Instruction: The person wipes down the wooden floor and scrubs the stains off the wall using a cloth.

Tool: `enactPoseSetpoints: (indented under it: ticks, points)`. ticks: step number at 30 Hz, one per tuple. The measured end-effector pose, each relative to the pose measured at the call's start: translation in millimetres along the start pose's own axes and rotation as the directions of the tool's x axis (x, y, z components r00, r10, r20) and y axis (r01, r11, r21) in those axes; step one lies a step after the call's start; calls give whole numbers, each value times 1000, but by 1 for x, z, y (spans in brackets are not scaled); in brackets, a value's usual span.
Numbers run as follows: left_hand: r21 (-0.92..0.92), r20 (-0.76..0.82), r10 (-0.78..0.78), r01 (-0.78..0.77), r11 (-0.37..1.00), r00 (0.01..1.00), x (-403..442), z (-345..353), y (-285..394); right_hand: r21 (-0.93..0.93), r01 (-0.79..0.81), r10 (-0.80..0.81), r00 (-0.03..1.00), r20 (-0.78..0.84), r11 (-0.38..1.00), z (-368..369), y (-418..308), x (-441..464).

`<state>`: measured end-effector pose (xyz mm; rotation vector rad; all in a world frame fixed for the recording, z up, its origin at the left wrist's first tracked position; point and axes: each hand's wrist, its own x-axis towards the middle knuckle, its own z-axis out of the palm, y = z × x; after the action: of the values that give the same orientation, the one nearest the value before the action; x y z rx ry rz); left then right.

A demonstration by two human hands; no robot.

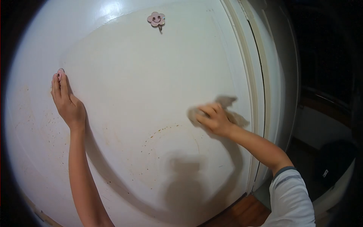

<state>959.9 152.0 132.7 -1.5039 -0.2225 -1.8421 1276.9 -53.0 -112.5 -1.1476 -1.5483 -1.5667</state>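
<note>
My right hand (214, 120) is closed around a greyish-beige cloth (236, 118) and presses it against the white wall (124, 87). Slight blur shows on the cloth and fingers. Over on the left, my left hand (68, 108) lies against the same surface with its fingers stretched upward. Its fingertips touch a small pink hook (60, 74), which they partly cover. Yellow-brown specks (162, 130) run in a curved line below and left of the cloth, and more spots (51, 121) lie beside my left wrist.
A pink smiling flower hook (156, 19) is fixed high on the wall. To the right stands a cream frame (245, 64) with a dark gap along it. Brown wooden floor (242, 212) shows at the bottom. A dark object (334, 162) sits at far right.
</note>
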Motion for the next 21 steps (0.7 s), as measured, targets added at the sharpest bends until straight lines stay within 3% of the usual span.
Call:
enactPoseSetpoints:
  ticks: [3, 6, 8, 10, 12, 14, 17, 18, 21]
  points:
    - [17, -12, -2, 2, 1000, 1000, 1, 1, 1, -38, -25, 25, 1000, -1, 999, -11, 13, -71]
    - [34, -9, 18, -18, 999, 1000, 2, 0, 0, -70, -138, 135, 990, -46, 988, -10, 26, -74]
    - [31, 11, 34, -35, 999, 999, 1, 4, -2, -61, -313, 307, 947, -90, 948, -7, 34, -22]
    - [39, -7, 29, -28, 999, 1000, -1, 6, -7, -59, -373, 356, 915, -191, 926, -5, 33, 39]
    - [-2, 15, 34, -34, 999, 999, -1, 5, -7, -34, -397, 380, 897, -226, 917, 2, 28, 44]
    - [30, 28, 93, -93, 995, 995, 0, 4, -10, -1, -350, 346, 925, -157, 937, 7, 7, 23]
    - [28, 21, 61, -62, 998, 998, 0, 3, -5, 2, -135, 135, 990, -28, 991, 11, -30, -79]
    - [31, 8, 65, -65, 997, 998, -1, 4, -4, 1, -33, 33, 999, -6, 999, 9, -34, -110]
    - [19, 10, 46, -46, 999, 999, 1, 2, -4, 15, 53, -53, 999, 3, 998, -2, -16, -127]
